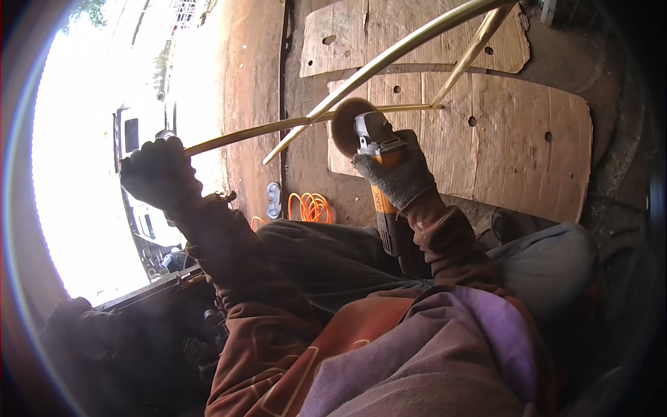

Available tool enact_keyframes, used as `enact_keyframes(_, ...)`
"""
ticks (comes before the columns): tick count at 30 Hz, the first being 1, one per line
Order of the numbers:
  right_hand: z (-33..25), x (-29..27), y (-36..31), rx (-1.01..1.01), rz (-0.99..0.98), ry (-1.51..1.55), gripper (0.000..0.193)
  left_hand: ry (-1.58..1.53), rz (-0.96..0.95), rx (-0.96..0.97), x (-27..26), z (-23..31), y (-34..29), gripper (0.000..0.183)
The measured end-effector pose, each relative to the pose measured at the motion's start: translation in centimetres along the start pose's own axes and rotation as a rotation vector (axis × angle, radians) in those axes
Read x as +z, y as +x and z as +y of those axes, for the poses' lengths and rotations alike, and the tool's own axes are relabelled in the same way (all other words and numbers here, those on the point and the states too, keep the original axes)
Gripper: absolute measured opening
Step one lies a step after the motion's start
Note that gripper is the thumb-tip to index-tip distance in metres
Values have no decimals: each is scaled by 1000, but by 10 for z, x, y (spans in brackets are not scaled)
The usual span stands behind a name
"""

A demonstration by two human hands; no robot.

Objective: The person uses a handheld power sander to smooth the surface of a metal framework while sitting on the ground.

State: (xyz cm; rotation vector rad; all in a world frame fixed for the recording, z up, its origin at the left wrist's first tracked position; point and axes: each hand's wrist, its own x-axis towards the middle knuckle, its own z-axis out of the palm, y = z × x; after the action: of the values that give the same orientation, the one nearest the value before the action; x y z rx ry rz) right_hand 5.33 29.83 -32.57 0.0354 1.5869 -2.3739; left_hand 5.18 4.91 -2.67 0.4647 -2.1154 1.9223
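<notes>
In my right hand [401,172], which wears a grey glove, is a yellow and black angle grinder [383,208], gripped near its metal head. Its round brown disc [344,129] lies against or just in front of a gold-coloured metal tube frame [250,131]; whether they touch, I cannot tell. My left hand [161,174], in a dark glove, is closed round the left end of one tube. A second tube [389,58] crosses that one and rises to the upper right, where a third tube [472,52] slants back down to it.
Two flattened cardboard sheets [528,156] with holes lie on the floor under the frame. Left of my knees sit a coiled orange cable [310,208] and a grey-blue object [274,200]. My legs are folded close below the grinder. Bright glare fills the far left.
</notes>
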Motion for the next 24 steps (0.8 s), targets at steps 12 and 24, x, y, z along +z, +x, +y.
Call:
enact_keyframes(12,-21,2,-2,51,-77,26,58,-77,-55,-49,-21,5,13,36)
enact_keyframes(24,-31,-9,-5,81,-50,2,56,115,-69,-73,-32,4,11,27)
